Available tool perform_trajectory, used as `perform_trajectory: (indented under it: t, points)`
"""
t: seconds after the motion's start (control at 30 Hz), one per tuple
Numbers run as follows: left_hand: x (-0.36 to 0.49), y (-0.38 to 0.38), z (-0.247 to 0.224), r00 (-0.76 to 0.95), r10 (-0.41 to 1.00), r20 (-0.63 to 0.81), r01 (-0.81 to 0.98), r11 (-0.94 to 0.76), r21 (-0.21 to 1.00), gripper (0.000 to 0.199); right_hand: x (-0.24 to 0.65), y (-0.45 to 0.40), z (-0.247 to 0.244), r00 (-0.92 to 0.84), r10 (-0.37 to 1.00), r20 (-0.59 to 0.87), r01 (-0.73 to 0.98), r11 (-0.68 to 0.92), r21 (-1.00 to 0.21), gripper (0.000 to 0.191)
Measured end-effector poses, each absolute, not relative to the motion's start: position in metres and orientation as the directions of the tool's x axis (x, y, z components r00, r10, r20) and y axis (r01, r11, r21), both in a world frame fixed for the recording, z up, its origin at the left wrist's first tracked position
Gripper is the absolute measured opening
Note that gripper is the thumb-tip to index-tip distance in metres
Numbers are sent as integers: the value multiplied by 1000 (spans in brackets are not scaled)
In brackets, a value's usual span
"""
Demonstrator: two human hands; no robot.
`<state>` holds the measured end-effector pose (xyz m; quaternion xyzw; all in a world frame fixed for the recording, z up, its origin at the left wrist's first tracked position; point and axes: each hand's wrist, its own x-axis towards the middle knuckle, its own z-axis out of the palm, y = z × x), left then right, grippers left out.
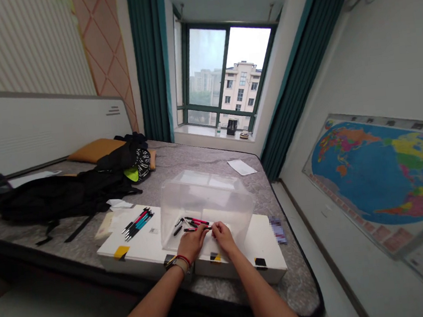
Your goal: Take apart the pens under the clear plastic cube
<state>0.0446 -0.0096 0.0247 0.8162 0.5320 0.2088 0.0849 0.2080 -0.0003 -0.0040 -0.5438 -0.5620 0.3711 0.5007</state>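
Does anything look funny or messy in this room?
Yes. The jumbled pens under the clear box, near the left hand and right hand, lie crisscrossed, while the tidy pens beside the box sit in a neat bunch. A black bag sprawls across the bed.

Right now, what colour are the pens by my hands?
The pens are black with reddish-pink sections, clearest in the head view.

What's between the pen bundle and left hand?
Head view: a wall of the clear plastic box stands between the pen bundle and the left hand.
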Motion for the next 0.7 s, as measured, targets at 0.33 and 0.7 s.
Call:
perform_trajectory:
  t: [0.33, 0.7]
  points:
    - [45, -9, 26, 345, 907, 243, 843, -413, 344, 48, 209, -3, 0, 34, 985, 170, 251, 157, -955, 43]
    - [45, -8, 24, 321, 921, 223, 854, -383, 351, 50, 205, -1, -1, 79, 989, 122, 217, 103, -971, 46]
